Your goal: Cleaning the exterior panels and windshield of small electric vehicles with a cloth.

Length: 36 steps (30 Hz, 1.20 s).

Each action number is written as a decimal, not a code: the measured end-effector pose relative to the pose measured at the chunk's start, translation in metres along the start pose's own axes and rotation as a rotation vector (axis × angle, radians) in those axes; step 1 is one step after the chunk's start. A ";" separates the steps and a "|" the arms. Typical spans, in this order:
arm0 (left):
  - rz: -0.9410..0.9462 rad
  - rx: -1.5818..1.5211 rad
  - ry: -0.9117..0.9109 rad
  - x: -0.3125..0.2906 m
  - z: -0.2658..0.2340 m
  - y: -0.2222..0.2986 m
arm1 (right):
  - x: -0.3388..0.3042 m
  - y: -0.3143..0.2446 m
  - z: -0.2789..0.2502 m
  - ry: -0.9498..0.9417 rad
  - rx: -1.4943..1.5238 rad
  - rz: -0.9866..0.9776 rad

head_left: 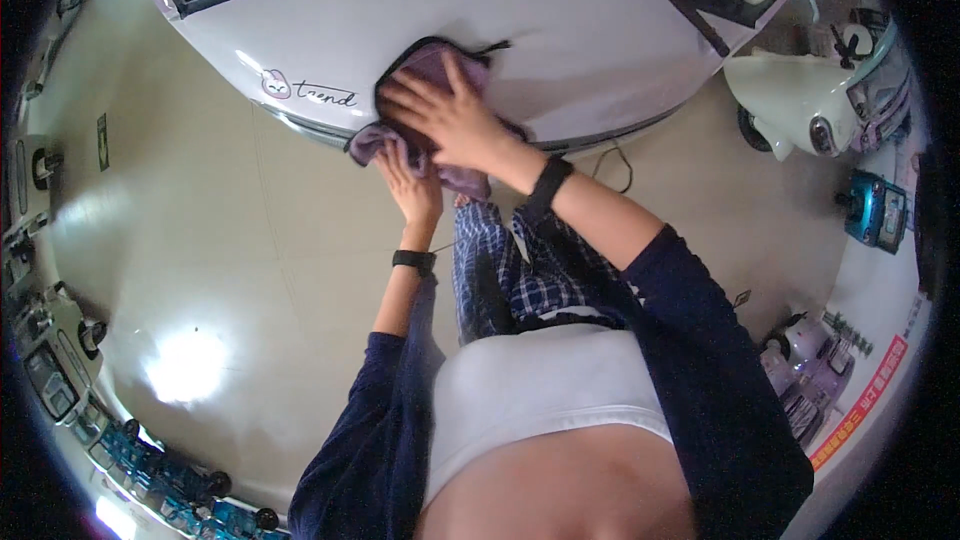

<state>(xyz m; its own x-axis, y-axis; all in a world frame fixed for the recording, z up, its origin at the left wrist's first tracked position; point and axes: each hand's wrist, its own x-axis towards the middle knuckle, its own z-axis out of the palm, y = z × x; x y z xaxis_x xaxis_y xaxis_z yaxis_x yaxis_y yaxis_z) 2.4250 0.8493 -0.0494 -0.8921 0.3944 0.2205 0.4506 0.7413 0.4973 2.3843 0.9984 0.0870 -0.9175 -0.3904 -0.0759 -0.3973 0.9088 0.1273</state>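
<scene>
A purple cloth (452, 64) with a dark edge lies spread against the white front panel (590, 50) of a small vehicle. My right hand (455, 120) presses flat on it, fingers stretched and spread, slightly blurred. Below and to the left, my left hand (410, 188) holds the bunched lower corner of the same cloth, close to the panel's bottom edge. Part of the cloth is hidden under my right hand. A cartoon decal (276, 84) with dark lettering sits on the panel left of the cloth.
Above the panel is a windshield with a black wiper (685, 10). A white scooter (800, 95) and a teal boxy object (877, 210) stand at the right. More vehicles (60, 360) line the left side. A dark cable (628, 175) hangs below the panel.
</scene>
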 end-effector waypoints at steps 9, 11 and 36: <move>-0.130 0.069 -0.074 -0.024 0.000 -0.002 | -0.004 -0.030 0.022 0.146 -0.240 -0.148; -0.066 0.096 -0.063 -0.031 0.008 0.005 | -0.026 -0.022 0.034 0.198 -0.142 -0.147; 0.615 0.342 -0.164 0.081 0.131 0.371 | -0.309 0.270 0.129 0.588 0.293 0.554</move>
<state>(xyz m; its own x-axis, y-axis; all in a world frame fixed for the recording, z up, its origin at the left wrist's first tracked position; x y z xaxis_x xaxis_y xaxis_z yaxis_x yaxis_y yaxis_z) 2.5246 1.2270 0.0429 -0.4696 0.8514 0.2336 0.8785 0.4771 0.0269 2.5634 1.3830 0.0177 -0.8709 0.1813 0.4568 0.0576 0.9607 -0.2715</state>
